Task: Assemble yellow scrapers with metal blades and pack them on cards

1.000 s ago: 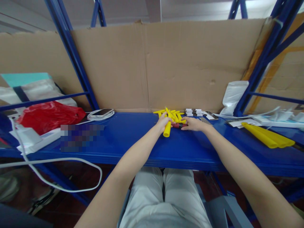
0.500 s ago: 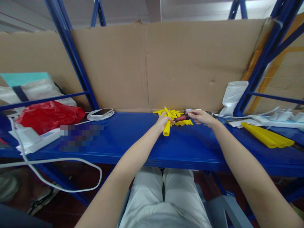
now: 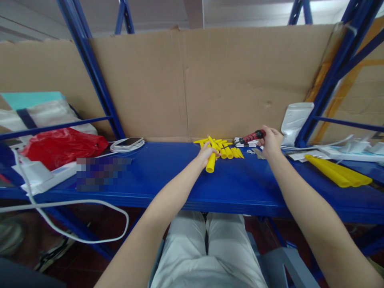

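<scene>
My left hand point(image 3: 205, 154) is closed round a yellow plastic tube point(image 3: 211, 163), whose open round end points toward me. In my right hand point(image 3: 271, 141) is a screwdriver point(image 3: 250, 137) with a red and black handle, gripped near the handle's end. Its thin dark shaft slants down to the left toward the tube; I cannot tell whether the tip touches it. Several yellow plastic pieces point(image 3: 229, 153) lie just behind and right of my left hand, some partly hidden by it. Small metal bits point(image 3: 250, 151) rest on the blue table below the screwdriver handle.
Yellow tubes point(image 3: 339, 171) lie at the right, by a white power strip point(image 3: 354, 153). At the left are a red plastic bag point(image 3: 64, 147) and a phone point(image 3: 131, 141) on a coiled white cable. A cardboard wall point(image 3: 234, 80) stands behind the blue table point(image 3: 168, 172).
My right hand has moved right and slightly up, drawing the screwdriver back from the yellow tube so its shaft now shows. My left hand stays put with the tube.
</scene>
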`<state>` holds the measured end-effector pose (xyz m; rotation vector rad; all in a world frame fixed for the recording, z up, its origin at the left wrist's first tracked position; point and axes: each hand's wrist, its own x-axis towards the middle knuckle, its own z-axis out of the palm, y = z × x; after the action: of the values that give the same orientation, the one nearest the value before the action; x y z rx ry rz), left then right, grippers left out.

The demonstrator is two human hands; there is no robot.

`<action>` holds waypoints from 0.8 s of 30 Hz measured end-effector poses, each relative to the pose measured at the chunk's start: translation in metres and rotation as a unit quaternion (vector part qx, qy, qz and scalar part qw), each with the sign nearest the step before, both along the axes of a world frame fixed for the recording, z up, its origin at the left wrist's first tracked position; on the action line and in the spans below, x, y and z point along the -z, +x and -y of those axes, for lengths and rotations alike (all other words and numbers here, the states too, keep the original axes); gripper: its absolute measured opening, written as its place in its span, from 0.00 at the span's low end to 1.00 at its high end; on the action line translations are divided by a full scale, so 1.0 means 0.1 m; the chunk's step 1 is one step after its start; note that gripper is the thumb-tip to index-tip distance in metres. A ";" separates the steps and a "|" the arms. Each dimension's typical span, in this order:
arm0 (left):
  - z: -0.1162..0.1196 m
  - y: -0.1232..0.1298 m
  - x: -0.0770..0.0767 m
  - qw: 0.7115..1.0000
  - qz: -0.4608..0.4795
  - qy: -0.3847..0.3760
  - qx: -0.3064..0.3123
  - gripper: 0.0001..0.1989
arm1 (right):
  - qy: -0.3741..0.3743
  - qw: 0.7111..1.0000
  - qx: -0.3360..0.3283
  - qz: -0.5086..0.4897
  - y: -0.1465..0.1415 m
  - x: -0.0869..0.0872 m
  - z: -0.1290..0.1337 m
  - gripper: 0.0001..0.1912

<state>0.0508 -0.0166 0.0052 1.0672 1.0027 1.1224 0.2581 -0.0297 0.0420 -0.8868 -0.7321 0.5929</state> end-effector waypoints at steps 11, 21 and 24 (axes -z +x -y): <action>0.01 0.02 0.01 0.998 0.030 0.008 0.058 0.43 | 0.042 0.998 0.004 -0.056 0.00 -0.01 -0.02 0.13; 0.05 0.03 -0.01 0.997 0.018 0.008 0.068 0.44 | 0.037 0.998 0.014 -0.047 -0.02 -0.02 0.01 0.12; 0.07 0.03 -0.02 0.997 0.014 0.009 0.072 0.45 | 0.043 0.999 0.005 -0.023 0.04 0.02 -0.03 0.13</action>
<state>0.0535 -0.0239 0.0071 1.1181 0.8807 1.0269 0.2617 -0.0263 0.0402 -0.7948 -0.7063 0.5662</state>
